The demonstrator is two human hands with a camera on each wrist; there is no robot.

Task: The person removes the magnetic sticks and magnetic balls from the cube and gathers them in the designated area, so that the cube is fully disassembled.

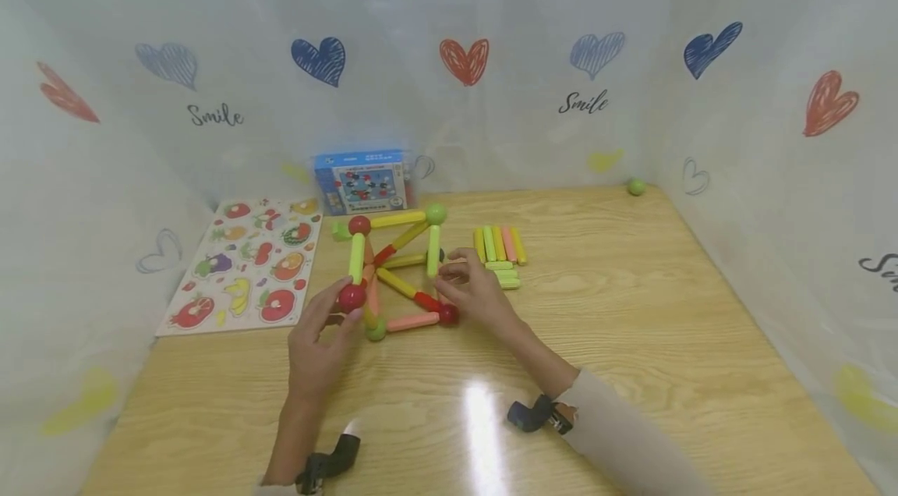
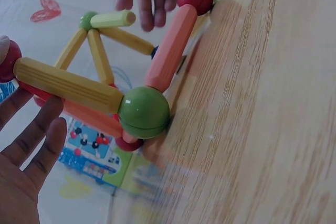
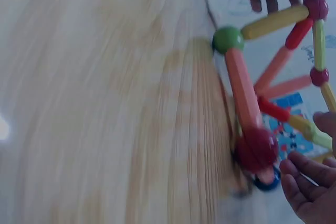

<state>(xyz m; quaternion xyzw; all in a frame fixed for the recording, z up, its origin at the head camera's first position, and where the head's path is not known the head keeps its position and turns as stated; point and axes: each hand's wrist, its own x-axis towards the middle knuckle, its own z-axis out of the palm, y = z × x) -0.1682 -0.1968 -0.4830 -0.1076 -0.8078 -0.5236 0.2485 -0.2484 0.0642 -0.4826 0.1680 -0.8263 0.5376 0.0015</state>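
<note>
A rod-and-ball frame (image 1: 396, 282) stands on the bench (image 1: 631, 340), and the step in hand looks to be steadying and lining up its upper level. At the frame's near left upper corner the left hand (image 1: 317, 340) pinches a red ball (image 1: 352, 299) between thumb and fingers, the other fingers spread loosely. At the frame's right side the right hand (image 1: 473, 289) has its thumb and fingers apart, just beside the lower-looking end of a light green rod (image 1: 434, 246); whether they touch it I cannot tell. That rod runs toward the person from the green ball (image 1: 436, 214) at the frame's far right upper corner, and the left wrist view shows its near end bare of any ball. No rod crosses the frame's near upper edge, from the held red ball to that bare end. To my mind the next move calls for the left hand to keep its corner quiet while the right sets the rod true, then a ball on its tip and a rod across the gap. Spare rods (image 1: 499, 243) lie just right of the frame, handy for this; a loose green ball (image 1: 636, 186) sits well apart, beyond the frame to the far right. A blue box (image 1: 366, 186) stands just behind the frame.
</note>
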